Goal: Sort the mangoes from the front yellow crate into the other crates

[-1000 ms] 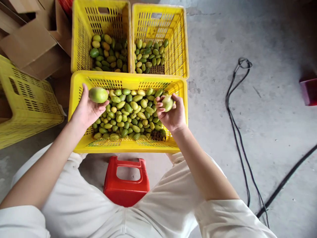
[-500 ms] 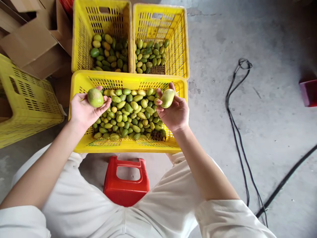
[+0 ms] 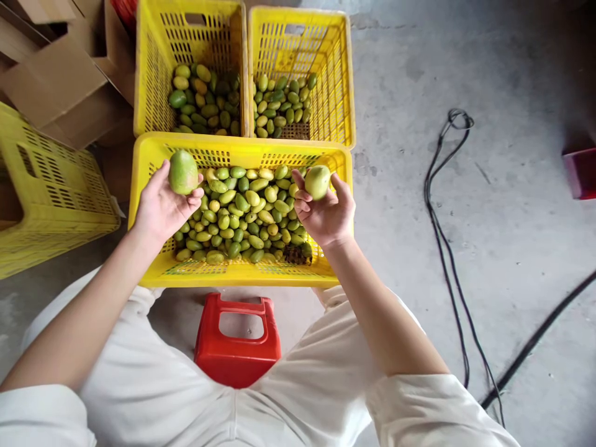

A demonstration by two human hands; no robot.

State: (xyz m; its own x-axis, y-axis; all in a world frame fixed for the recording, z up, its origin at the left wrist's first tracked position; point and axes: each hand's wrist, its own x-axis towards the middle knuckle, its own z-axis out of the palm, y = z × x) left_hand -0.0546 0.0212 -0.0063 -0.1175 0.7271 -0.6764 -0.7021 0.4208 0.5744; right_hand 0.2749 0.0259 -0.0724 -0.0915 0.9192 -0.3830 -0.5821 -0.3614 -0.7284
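Observation:
My left hand is closed around a green mango with a pale brownish patch, held up over the left side of the near yellow crate. In my right hand a yellowish-green mango sits between thumb and fingers, above the crate's right side. Below both hands, many small green and yellow mangoes fill the near crate in a loose layer. A dark brown piece shows in its lower right corner.
Two more yellow crates with mangoes, one at the back left and one at the back right, adjoin the near crate. Cardboard boxes and another yellow crate stand left. A red stool is between my legs; black cables lie right.
Both mangoes have been turned in my fingers and show different sides. The left mango sits slightly higher and more upright; the right one appears end-on. The crates have not moved.

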